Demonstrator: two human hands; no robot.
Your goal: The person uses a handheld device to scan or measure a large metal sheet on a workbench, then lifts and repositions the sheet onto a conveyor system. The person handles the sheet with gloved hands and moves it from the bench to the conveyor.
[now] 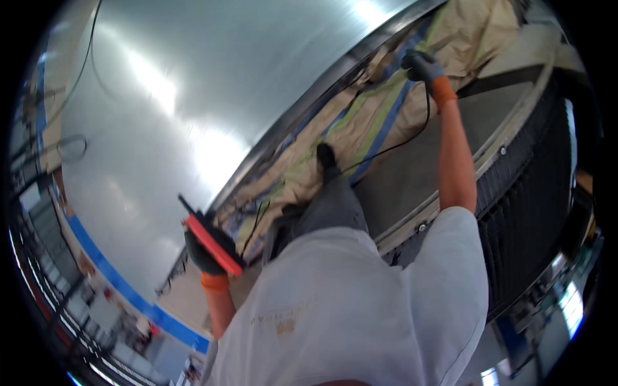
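My left hand [198, 253], in a dark glove with an orange cuff, is wrapped round a red and black handheld device [219, 244]. A short black rod sticks out from the device's far end, beside a shiny metal surface. Farther off to the right, my right hand [421, 66] wears a matching glove and is closed above brown paper [354, 128] striped with blue and green tape. A thin black cable [412, 137] hangs from that hand and curves back toward my leg. Whatever else its fingers hold is hidden.
The large, glossy metal surface [212, 83] fills the far left. My foot [326, 154] is on the crumpled paper. To the right runs a curved pale rim [483, 161] with a black ribbed wall [528, 199] outside it. Blue strip [116, 276] edges the lower left.
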